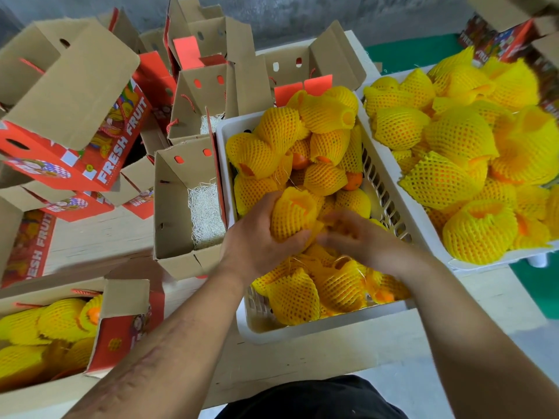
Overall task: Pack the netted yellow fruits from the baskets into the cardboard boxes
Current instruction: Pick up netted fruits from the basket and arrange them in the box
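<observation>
Only the head view here. The left hand [257,237] has its fingers curled round one netted fruit [293,214] sitting in the middle of the near white basket [317,326]. The right hand [360,237] is right next to it, but it's motion-blurred, so it's hard to say whether its fingers are apart or clamped on anything; they look like they're reaching into the pile beside that same fruit.

Doing this step well probably means gripping the fruit body through the foam rather than just the loose net collar, since a sleeve could slip off on the lift. The obvious target is the open box [193,207] just left of the basket, touching its wall, with pale shredded padding in the bottom and no fruit yet. A short carry over the basket rim, then set it down on the padding instead of dropping it.

The fruits are orange under the yellow foam mesh, with skin peeking out at the sleeve ends. The basket is well stocked, a second basket [453,261] on the right is heaped, and a filled box [127,297] sits at lower left on the worktop [302,352].
</observation>
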The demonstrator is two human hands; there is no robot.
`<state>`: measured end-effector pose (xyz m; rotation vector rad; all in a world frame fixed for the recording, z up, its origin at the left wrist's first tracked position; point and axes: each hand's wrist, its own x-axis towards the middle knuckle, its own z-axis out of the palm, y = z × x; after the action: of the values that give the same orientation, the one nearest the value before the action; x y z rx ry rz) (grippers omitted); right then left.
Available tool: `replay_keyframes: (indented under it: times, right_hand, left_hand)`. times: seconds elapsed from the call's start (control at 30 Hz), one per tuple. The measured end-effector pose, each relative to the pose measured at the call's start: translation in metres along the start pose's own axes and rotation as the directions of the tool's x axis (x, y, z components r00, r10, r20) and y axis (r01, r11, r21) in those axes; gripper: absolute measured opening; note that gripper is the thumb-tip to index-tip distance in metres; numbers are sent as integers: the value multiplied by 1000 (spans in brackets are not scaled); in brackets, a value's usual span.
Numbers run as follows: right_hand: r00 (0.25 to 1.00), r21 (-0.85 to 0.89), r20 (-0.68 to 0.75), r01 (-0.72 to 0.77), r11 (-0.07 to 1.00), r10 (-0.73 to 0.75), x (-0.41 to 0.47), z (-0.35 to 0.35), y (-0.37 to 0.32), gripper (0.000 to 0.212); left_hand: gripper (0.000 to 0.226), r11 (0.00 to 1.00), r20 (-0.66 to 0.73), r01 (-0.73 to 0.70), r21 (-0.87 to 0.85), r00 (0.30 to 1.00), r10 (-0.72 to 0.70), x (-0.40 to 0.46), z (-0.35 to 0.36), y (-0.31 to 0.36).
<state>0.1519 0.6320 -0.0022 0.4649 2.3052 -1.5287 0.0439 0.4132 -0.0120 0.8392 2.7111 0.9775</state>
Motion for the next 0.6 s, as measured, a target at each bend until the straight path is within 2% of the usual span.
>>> replay_keyframes:
  times: [0.03, 0.07, 0.1, 0.13, 0.17, 0.3, 0.37, 0.47, 0.53, 0.6]
  right_hand:
    - [988, -313, 127, -39, 949, 83, -4, -1, 6, 70]
    - [958, -552, 213, -45, 833, 193, -6, 4, 11, 78]
    - [931, -688, 235, -44, 724, 279, -7, 13, 17, 86]
    - [920, -728, 223, -64, 683, 323, -6, 22, 21, 90]
    - [924, -721, 193, -95, 686, 331, -5, 28, 23, 93]
    - [953, -747, 97, -120, 654, 286, -6, 28, 28, 95]
    - [954, -672, 49, -188, 716, 296, -11, 23, 31, 97]
    - [959, -465, -40, -266, 844, 280, -19, 16, 30, 102]
    - [976, -167, -59, -218, 961, 211, -25, 10, 23, 95]
    - [986, 154, -111, -108, 982, 125, -30, 9, 18, 76]
  left_hand:
    - [75, 1000, -1, 5, -17, 1000, -5, 0, 0, 1]
    - [74, 999, -4, 12, -39, 1000, -12, 0, 0, 2]
    - [73, 998, -9, 18, -64, 1000, -19, 0, -1, 3]
    - [72, 996, -15, 21, -87, 1000, -23, -1, -1, 4]
    - [71, 994, -20, 22, -103, 999, -25, -2, -2, 5]
    - [71, 993, -32, 26, -115, 999, -30, -5, -3, 7]
    - [74, 992, -41, 34, -125, 998, -39, -7, -3, 8]
    - [78, 984, -54, 48, -169, 997, -58, -11, -5, 7]
    - [78, 973, -61, 59, -222, 995, -75, -14, -7, 7]
    - [78, 960, -64, 63, -274, 994, -84, -16, -9, 8]
